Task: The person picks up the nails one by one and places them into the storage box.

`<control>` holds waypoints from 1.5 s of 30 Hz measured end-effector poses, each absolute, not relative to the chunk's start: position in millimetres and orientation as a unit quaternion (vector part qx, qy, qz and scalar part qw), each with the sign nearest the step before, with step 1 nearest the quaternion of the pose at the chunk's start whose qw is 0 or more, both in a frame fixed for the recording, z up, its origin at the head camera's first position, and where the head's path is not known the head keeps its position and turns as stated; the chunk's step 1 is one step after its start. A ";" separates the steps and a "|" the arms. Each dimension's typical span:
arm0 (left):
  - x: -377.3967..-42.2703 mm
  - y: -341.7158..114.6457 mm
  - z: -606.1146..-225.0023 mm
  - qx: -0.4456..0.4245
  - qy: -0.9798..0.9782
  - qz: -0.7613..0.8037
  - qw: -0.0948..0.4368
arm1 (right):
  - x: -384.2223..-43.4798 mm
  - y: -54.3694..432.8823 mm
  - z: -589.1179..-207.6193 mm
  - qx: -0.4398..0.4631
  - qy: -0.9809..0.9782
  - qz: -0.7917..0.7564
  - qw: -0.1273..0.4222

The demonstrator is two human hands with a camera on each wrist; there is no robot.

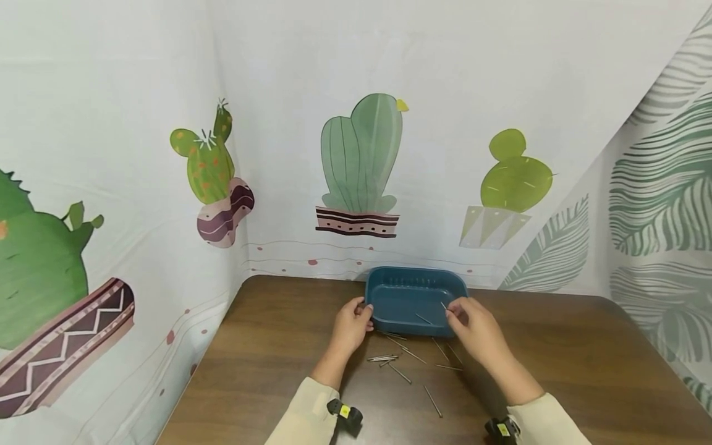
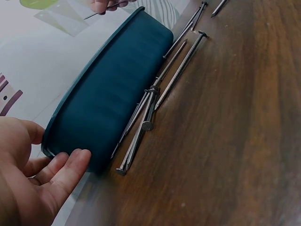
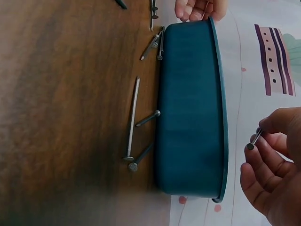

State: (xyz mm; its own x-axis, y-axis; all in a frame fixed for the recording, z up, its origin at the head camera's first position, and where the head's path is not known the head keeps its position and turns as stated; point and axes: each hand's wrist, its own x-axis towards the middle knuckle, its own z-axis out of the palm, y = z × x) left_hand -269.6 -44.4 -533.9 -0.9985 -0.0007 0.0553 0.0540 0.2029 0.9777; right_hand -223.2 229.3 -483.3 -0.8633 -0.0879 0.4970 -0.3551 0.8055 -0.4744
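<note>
A blue plastic tray [image 1: 408,327] stands toward the back of the table. My left hand [image 1: 351,324] grips its left end, with the thumb at the rim and fingers [image 2: 70,172] against the outer wall. Over the tray's right end, my right hand [image 1: 474,324] pinches a nail [image 3: 254,139] between thumb and fingers. Inside the tray lies another nail [image 1: 424,319]. Several loose nails [image 1: 399,373] are scattered on the table in front of the tray, some crossing one another close to its wall, as the left wrist view shows.
The brown wooden table [image 1: 267,371] extends to both sides of the tray. Behind it hangs a white cloth [image 1: 278,185] printed with cacti and leaves. One nail [image 1: 432,400] lies nearer to me than the others.
</note>
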 end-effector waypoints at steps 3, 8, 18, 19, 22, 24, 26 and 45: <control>-269.4 -43.7 -532.3 -0.016 -0.777 -0.629 0.021 | -227.9 228.7 -480.5 0.119 -0.920 0.291 0.233; -268.9 -43.3 -530.7 -0.015 -0.777 -0.630 0.022 | -234.0 228.3 -476.0 0.113 -0.920 0.294 0.233; -269.5 -43.9 -530.3 -0.013 -0.772 -0.635 0.023 | -248.5 226.0 -471.7 0.109 -0.914 0.308 0.241; -269.7 -44.0 -530.2 -0.013 -0.772 -0.635 0.023 | -250.1 225.6 -470.9 0.109 -0.913 0.310 0.244; -269.8 -44.8 -530.6 -0.012 -0.772 -0.635 0.022 | -254.1 225.1 -468.8 0.107 -0.909 0.315 0.252; -269.2 -45.3 -531.0 -0.012 -0.772 -0.636 0.021 | -256.3 224.5 -467.0 0.105 -0.908 0.319 0.252; -268.4 -45.4 -531.6 -0.013 -0.773 -0.634 0.021 | -257.6 223.9 -465.2 0.102 -0.908 0.322 0.249; -269.9 -44.4 -536.1 -0.017 -0.769 -0.638 0.020 | -261.5 220.4 -457.0 0.090 -0.907 0.333 0.240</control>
